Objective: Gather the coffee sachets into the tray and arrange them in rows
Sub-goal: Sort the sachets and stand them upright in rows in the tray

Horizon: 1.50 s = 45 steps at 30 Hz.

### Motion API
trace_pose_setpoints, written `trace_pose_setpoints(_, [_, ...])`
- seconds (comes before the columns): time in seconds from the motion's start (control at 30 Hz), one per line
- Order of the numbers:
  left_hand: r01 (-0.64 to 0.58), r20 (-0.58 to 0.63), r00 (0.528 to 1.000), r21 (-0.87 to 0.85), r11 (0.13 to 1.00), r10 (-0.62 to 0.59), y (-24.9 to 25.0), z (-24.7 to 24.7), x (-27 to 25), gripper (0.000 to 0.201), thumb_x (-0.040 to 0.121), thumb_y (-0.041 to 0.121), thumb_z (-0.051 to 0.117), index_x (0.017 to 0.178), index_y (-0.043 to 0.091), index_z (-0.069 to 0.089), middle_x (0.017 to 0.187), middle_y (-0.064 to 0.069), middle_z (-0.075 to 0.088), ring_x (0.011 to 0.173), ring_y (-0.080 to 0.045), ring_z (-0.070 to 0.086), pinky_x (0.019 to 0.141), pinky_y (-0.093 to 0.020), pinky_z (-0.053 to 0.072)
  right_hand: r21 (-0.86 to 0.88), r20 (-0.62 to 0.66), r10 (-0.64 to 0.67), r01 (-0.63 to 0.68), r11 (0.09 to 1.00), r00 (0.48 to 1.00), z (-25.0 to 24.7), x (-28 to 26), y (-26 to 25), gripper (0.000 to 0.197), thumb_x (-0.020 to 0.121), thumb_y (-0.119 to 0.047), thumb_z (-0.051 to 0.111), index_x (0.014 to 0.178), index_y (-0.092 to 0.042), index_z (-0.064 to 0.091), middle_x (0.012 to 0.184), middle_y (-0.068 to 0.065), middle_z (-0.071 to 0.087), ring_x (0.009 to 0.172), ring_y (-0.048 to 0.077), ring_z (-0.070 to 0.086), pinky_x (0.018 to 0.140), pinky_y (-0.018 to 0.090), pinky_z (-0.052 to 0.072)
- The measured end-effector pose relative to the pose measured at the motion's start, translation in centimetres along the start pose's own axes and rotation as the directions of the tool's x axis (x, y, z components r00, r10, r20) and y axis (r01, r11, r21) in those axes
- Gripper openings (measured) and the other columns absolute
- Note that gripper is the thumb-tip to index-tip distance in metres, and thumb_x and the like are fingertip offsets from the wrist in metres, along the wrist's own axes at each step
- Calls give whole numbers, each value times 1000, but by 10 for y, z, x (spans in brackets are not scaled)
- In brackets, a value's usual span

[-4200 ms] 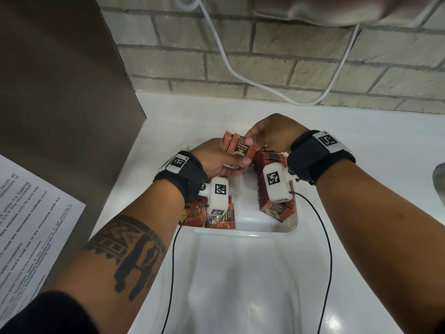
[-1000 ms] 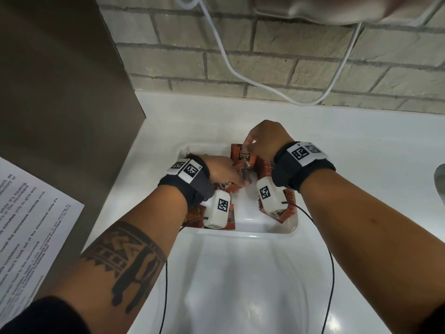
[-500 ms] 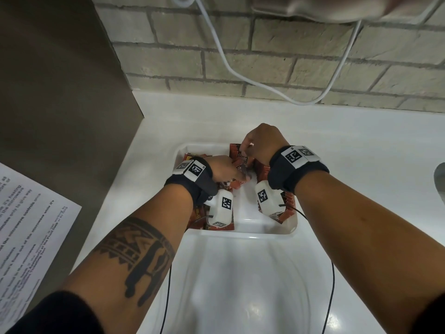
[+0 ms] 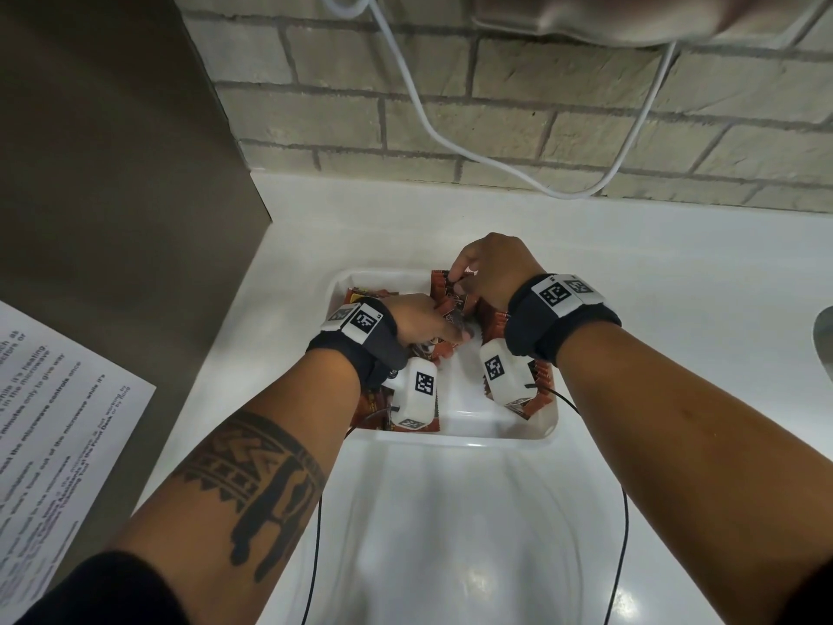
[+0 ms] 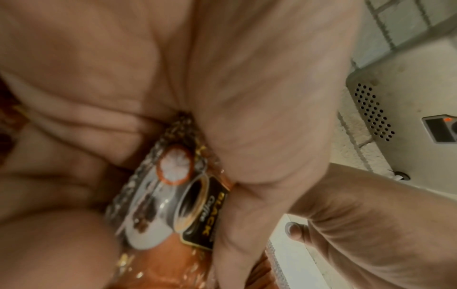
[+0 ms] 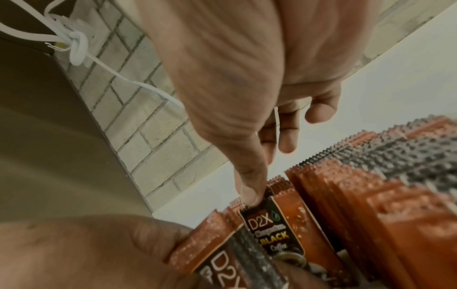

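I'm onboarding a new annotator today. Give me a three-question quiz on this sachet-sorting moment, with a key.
1. True or false: the left hand grips a bundle of coffee sachets over the white tray.
2. Which part of the right hand touches the top edge of a sachet in the right wrist view? A. palm B. fingertip C. knuckles
3. Fill in: the big yellow word printed on the sachet label is ____.

Key: 1 true; 2 B; 3 BLACK.
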<state>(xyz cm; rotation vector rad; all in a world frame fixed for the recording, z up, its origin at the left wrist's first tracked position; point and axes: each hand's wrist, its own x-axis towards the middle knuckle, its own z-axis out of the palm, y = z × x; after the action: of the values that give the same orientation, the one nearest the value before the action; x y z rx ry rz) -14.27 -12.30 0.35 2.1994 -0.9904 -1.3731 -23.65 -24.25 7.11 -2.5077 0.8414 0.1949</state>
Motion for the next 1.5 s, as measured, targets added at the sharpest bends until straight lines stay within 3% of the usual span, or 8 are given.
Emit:
trace_pose_setpoints(0.17, [-18,42,999,-86,996,22,2,0,-3,50,78,50,79,108,10,75,102,-7,78,104,-30,71,102,-48,52,-11,8,11,-11,1000,1000,-1,-1,-1,27,81,-19,78,69,-38,63,98,-9,65,105,16,62,99,40,50])
trace_pose_setpoints(0.33, [19,15,1000,-104,994,-18,5,2,-6,79,49,65,79,108,13,74,103,-8,77,104,-31,70,100,-50,53,-17,19,13,-12,1000,1000,0,-3,-2,26,82,-20,77,71,-38,62,100,-8,65,106,17,61,100,41,48])
trace_pose_setpoints(0.47, [-5,31,999,-31,1000,6,10,0,-12,54,77,56,73,107,11,75,103,-7,77,104,-29,70,101,-44,52,-5,8,17,-17,1000,1000,-4,-6,-2,24,81,-18,77,76,-37,64,101,-8,63,108,17,61,101,41,47])
trace_pose_setpoints(0.77, [-18,54,998,-111,994,25,15,0,-19,38,92,36,70,113,5,73,105,-10,77,108,-33,69,103,-49,51,-50,12,28,-27,998,1000,-1,-5,-3,32,81,-9,72,69,-37,61,94,-12,60,105,17,60,101,41,48])
trace_pose_setpoints(1.13, [12,31,999,-10,1000,-12,15,1,-19,69,55,67,70,101,16,77,97,-3,78,100,-28,72,100,-48,53,-9,7,21,-21,1000,1000,-4,-5,-2,20,84,-16,74,82,-33,65,96,-9,61,106,17,60,101,42,48])
trace_pose_setpoints(1.23, [19,31,999,-109,994,-16,17,4,-24,78,52,60,77,112,11,74,97,-7,77,99,-30,71,98,-48,54,7,2,23,-23,1000,1000,-5,-6,-1,22,82,-14,75,81,-33,66,93,-11,60,104,16,61,100,40,49])
trace_pose_setpoints(1.33, [7,-32,999,-197,980,-13,17,6,-28,65,82,36,78,136,7,57,89,1,66,81,-17,64,79,-31,55,7,1,9,-9,1000,1000,-7,-8,-1,24,81,-14,75,77,-36,64,98,-9,63,105,16,61,98,40,49])
trace_pose_setpoints(1.5, [56,9,998,-193,980,-55,19,2,-32,47,80,41,79,109,5,73,104,-13,76,104,-35,71,100,-47,54,-8,-24,-23,23,1000,999,-8,-10,0,26,82,-16,75,73,-37,62,101,-8,66,105,16,61,96,39,50])
